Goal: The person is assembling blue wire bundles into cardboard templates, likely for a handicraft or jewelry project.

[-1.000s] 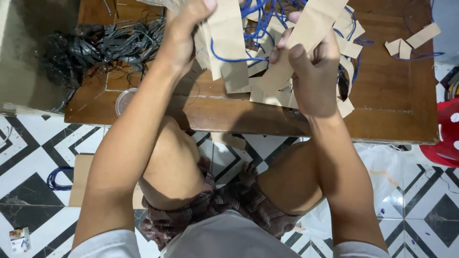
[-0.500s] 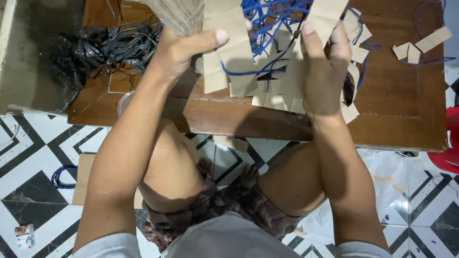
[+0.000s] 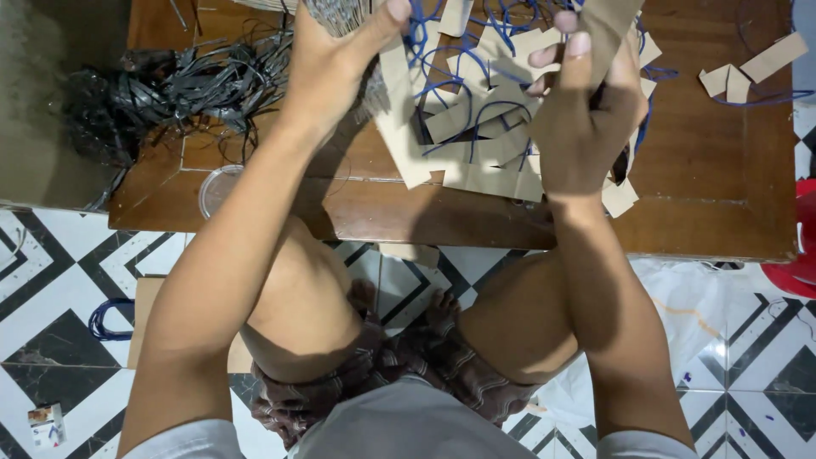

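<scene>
A person sits on a black-and-white patterned tile floor [image 3: 51, 280] with knees drawn up against a low, dark wooden worktop [image 3: 722, 170], seen from above. The left hand [image 3: 336, 64] is raised over the worktop, its grip clenched around a thick grey bundle of thin strips [image 3: 340, 13], thumb pressed across the front. The right hand [image 3: 582, 115] is lifted beside it, its grip grasping a brown cardboard strip [image 3: 608, 21] between thumb and fingers, with the strip rising out of the top of the view. Between and below the two hands lies a loose pile of brown cardboard pieces [image 3: 476, 144], tangled through with blue cord [image 3: 450, 85]; the pile rests on the middle of the worktop, partly under the right hand. To the left on the worktop sits a heap of black straps [image 3: 187, 85], and just in front of it a clear round lid [image 3: 217, 187] near the edge. A few more cardboard scraps [image 3: 748, 72] lie well apart at the far right. On the floor at left, a coil of blue cord rests beside a flat cardboard sheet [image 3: 144, 297]
</scene>
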